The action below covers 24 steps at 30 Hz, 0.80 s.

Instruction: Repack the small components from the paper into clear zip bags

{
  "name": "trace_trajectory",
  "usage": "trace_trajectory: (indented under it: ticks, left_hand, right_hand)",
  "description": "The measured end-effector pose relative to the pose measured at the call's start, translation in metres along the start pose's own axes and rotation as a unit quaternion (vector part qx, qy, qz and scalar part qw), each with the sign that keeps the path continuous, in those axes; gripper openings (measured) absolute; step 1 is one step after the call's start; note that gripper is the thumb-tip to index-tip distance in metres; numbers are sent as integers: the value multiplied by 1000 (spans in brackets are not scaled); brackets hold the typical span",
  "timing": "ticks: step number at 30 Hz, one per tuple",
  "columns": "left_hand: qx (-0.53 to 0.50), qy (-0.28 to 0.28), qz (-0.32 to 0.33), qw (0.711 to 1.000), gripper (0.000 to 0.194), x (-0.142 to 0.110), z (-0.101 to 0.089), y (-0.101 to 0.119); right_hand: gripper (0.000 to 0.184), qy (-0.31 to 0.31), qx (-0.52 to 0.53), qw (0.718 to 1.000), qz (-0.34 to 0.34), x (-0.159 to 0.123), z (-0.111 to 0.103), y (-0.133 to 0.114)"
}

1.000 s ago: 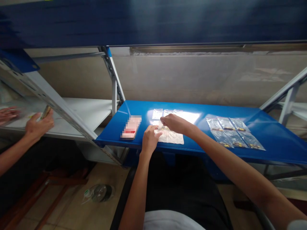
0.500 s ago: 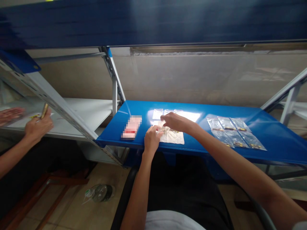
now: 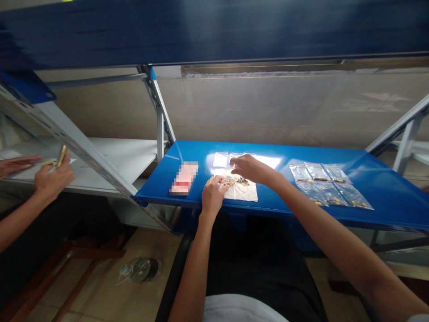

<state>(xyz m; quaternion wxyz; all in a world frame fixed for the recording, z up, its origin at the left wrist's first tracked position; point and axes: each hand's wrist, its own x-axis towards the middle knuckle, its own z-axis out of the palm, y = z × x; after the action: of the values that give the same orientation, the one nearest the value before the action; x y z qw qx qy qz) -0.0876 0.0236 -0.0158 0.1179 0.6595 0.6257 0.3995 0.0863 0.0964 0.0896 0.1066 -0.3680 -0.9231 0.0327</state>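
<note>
My left hand (image 3: pixel 213 195) rests at the left side of a cream cloth (image 3: pixel 243 195) on the blue table. Its thumb and fingers are closed at a pale, see-through thing with a thin edge, which I cannot name. Small yellow and dark pieces (image 3: pixel 241 180) lie in a cluster on the cloth. Above them hovers my right hand (image 3: pixel 248 168), its thumb and forefinger curved and apart with nothing visible between them. Just beyond the cloth lie flat clear zip bags (image 3: pixel 220 159), partly covered by the right hand.
Filled zip bags (image 3: pixel 331 173) lie in two rows on the right of the blue table (image 3: pixel 278 203). A blurred pink pack (image 3: pixel 184 178) lies at left. Another person's hand (image 3: pixel 53 176) works at the white shelf (image 3: pixel 124 150). A bottle (image 3: pixel 142 269) is on the floor.
My right hand has shifted slightly right and up, so more of the small pieces show. My left hand has stayed in place.
</note>
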Motion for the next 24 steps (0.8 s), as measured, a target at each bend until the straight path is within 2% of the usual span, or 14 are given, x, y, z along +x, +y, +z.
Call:
trace_trajectory:
  ticks: [6,10,12,15,19,22,24]
  left_hand:
    - [-10,4,8,1000,22,-1,3,-5]
    - [-17,4,13,1000,27,0,2,-8]
    - [-9,9,19,1000,29,0,0,-7]
    - [7,27,38,999,24,-6,-3,-3]
    - [9,32,75,997,20,-20,3,11]
    - [28,-8,88,996,15,-27,12,23]
    - [48,-24,82,995,9,-29,15,30]
  right_hand:
    - [12,48,50,997,32,-9,-7,8]
    - [10,118,179,974,73,-20,-6,22]
    - [18,156,288,938,109,-26,2,30]
    - [34,212,438,858,163,-35,24,37]
    - [44,282,542,759,223,-50,56,32]
    - [44,301,580,713,255,-61,73,22]
    - [44,304,597,693,267,-67,80,18]
